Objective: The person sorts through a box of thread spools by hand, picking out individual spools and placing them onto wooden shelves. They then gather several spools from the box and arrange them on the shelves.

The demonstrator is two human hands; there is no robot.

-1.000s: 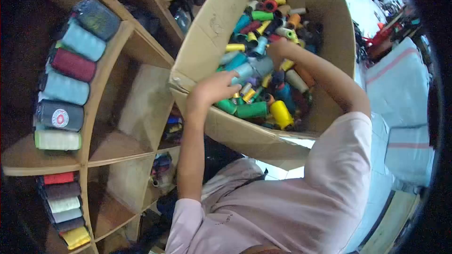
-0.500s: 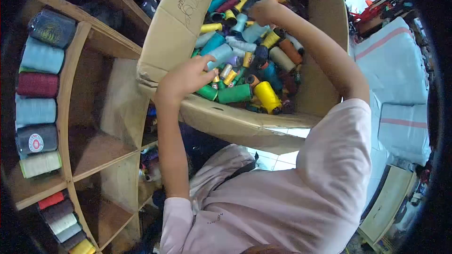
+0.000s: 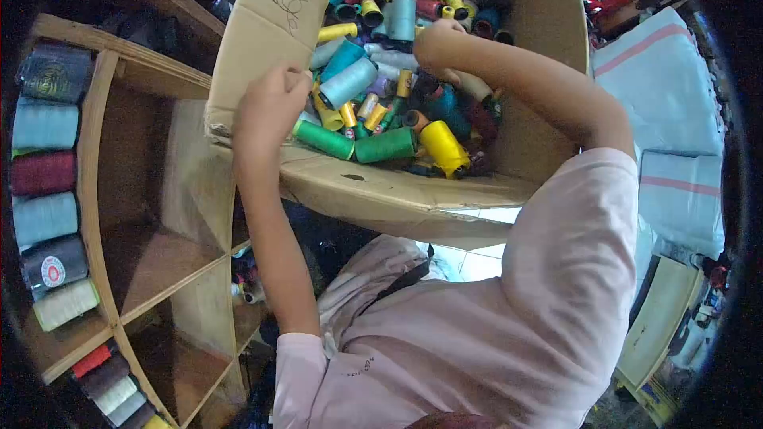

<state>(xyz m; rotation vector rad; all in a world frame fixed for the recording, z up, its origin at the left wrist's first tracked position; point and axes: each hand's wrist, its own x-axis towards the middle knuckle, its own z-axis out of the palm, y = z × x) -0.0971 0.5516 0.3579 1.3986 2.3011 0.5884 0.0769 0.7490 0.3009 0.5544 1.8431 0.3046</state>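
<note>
A large cardboard box (image 3: 242, 71) stands in front of me, filled with thread spools of many colours. At its left side, my left hand (image 3: 266, 103) is closed, fingers curled together; anything inside them is hidden. Just right of that hand lie a light blue thread spool (image 3: 350, 83) and a green one (image 3: 324, 140). My right hand (image 3: 439, 48) reaches down among the spools near the middle, its fingers bent and mostly hidden beneath it. A pale blue spool (image 3: 403, 18) is close beside it. Toward the near wall lie a yellow spool (image 3: 443, 148) and another green spool (image 3: 386, 145).
To the left is a wooden shelf (image 3: 106, 191) with square compartments. Large spools, including a dark red one (image 3: 44, 173), line its outer side. White wrapped packages (image 3: 679, 183) with pink stripes stand on the right, beyond the box.
My left hand has drawn back leftward from the light blue spool to the box's side, and its fingers have curled. My right hand has come down and nearer, uncovering spools at the back.
</note>
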